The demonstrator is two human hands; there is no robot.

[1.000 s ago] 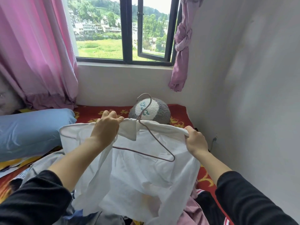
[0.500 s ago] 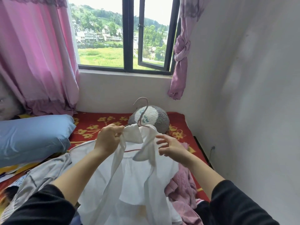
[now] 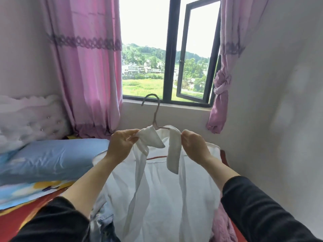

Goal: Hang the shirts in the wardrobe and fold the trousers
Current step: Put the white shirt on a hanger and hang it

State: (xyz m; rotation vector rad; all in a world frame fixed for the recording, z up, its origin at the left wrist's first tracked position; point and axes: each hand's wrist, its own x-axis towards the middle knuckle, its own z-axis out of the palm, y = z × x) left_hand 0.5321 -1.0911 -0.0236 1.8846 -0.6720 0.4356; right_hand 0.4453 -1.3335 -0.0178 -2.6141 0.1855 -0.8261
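Hanger (image 3: 156,113), perhaps pink, carries shirt (image 3: 162,198); left hand (image 3: 120,145) and right hand (image 3: 194,145) pinch collar (image 3: 151,139).

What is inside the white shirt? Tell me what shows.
A hanger: its hook sticks out above the collar, and a strip of its bar shows in the open front. Its shoulders are covered by the shirt.

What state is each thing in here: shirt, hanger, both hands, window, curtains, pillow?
white shirt: on the hanger, front open, held up.
hanger: inside the shirt, hook upright and free.
left hand: pinches the shirt's left collar flap.
right hand: grips the shirt's right collar flap.
window sash: swung open outward.
left curtain: hanging loose.
right curtain: tied in a knot.
blue pillow: lying flat, untouched.
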